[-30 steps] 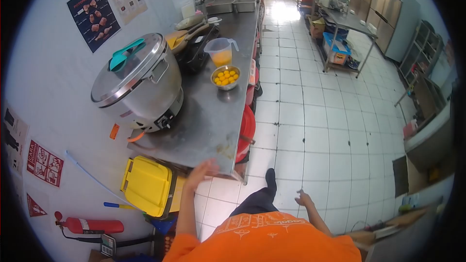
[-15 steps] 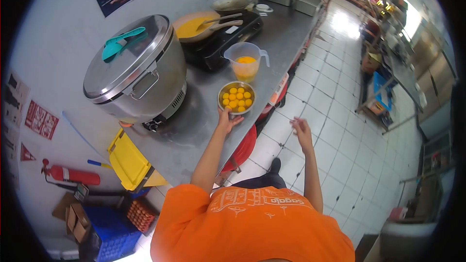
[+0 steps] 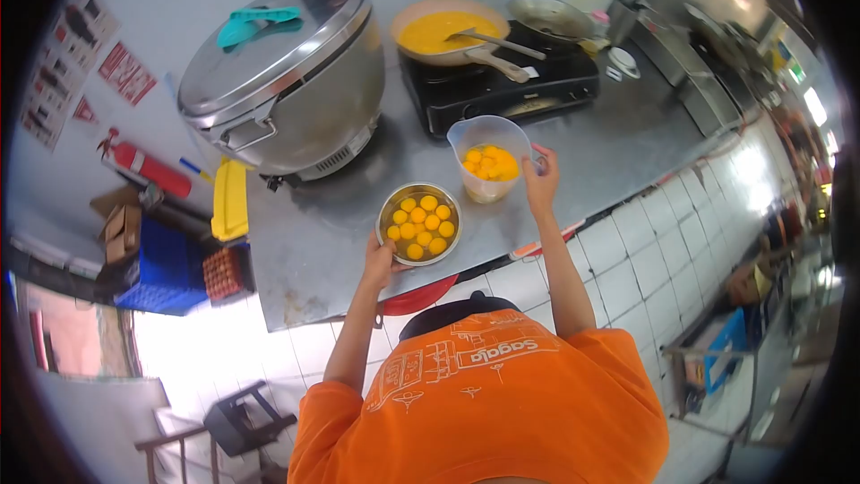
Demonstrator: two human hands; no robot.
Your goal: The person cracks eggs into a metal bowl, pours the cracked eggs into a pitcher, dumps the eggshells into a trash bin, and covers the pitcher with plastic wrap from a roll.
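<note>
My left hand (image 3: 380, 262) grips the near left side of a round metal bowl (image 3: 441, 257), thumb by the rim and fingers underneath. Several whole egg yolks (image 3: 417, 214) lie in clear egg white inside it. The fingers of my right hand (image 3: 543, 177) close round the handle of a translucent plastic jug (image 3: 491, 132), which stands upright on the steel counter (image 3: 331, 251). More egg yolks (image 3: 488, 163) fill the jug's lower part. The bowl is in front and to the left of the jug, apart from it.
A large steel rice cooker (image 3: 296, 99) stands left, a turquoise scoop (image 3: 255, 25) on its lid. Behind the jug, a black stove (image 3: 502, 94) carries a pan (image 3: 437, 58) of yellow liquid with a spatula (image 3: 502, 42). Egg trays (image 3: 224, 273) sit low at the left.
My right hand has gone from hanging over the floor to the jug's handle. My left hand still holds the bowl. The view has swung toward the counter.
</note>
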